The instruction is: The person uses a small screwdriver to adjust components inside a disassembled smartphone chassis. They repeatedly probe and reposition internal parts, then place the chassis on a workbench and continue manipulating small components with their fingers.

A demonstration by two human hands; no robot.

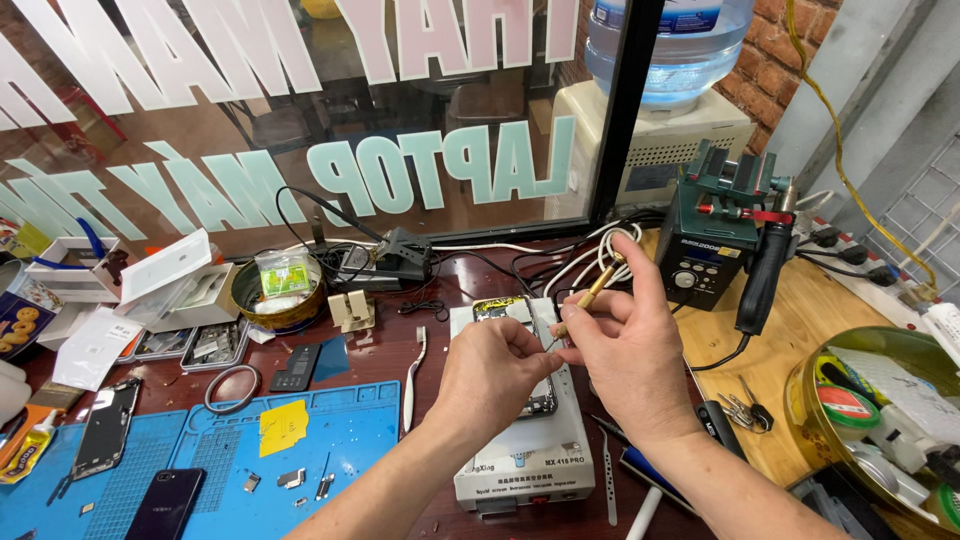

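While the worktop (420, 350) spreads wide under clutter, a blue mat (250, 440) covers its left part and a white heater box (520, 450) sits at centre. On that box lies an opened phone (510, 310). Both hands meet over it: the left hand (490, 380) pinches at the phone, and the right hand (625, 350) is clamped on a thin brass tool (590, 293).

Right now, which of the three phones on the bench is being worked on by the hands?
The opened phone on the white heating platform, under the left hand and right hand. The stripped phone and dark phone lie untouched on the blue mat.
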